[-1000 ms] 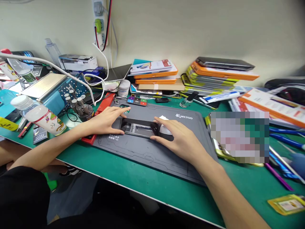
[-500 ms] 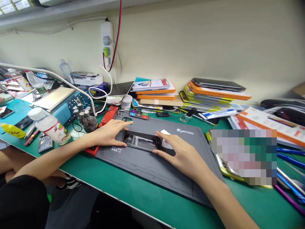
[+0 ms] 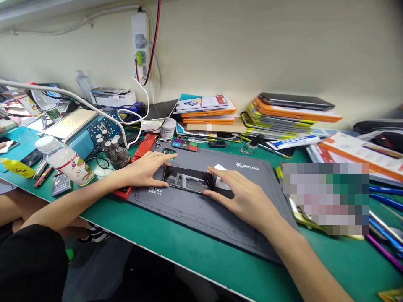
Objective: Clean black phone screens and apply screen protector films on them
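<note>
this looks like a phone repair workshop, or one bench of it. the landmark is the dark grey work mat [image 3: 195, 209] (branded, with moulded slots along its edge), spread on a green bench cover [image 3: 330, 260] with a dark phone [image 3: 189, 180] lying on it. left of the mat stand a holder of screwdriver bits [image 3: 113, 153] and what may be a heating plate [image 3: 67, 126], hard to tell at this angle. behind the mat lie stacked orange parts packets [image 3: 208, 112], and on the wall behind the mat hangs a loaded power strip [image 3: 140, 37].
</note>
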Available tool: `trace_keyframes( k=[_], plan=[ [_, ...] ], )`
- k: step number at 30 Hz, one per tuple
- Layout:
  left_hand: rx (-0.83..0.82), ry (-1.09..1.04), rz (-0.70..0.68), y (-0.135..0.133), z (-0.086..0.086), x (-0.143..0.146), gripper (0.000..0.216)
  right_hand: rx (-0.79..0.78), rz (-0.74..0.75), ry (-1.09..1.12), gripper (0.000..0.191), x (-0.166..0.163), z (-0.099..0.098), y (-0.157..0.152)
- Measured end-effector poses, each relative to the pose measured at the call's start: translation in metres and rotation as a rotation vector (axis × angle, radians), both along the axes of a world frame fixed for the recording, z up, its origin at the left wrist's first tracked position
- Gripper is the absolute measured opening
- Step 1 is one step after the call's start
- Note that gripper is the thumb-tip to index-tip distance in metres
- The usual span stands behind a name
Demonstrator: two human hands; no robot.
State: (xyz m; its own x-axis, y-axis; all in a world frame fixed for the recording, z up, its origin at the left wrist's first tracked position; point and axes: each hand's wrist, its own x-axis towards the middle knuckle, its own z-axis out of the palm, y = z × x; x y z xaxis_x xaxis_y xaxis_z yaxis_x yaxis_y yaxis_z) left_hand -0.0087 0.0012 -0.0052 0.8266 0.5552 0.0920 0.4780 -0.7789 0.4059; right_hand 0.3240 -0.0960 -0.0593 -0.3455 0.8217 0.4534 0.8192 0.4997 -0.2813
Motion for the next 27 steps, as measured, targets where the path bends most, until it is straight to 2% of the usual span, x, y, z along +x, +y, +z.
trace_keyframes(
  k=[27],
  plan=[
    [0.014,0.013,-0.002,0.0003,0.0008,0.0004,0.098,0.005,0.012,-0.009,0.063,0.0014,-0.0008,0.0002]
  ],
)
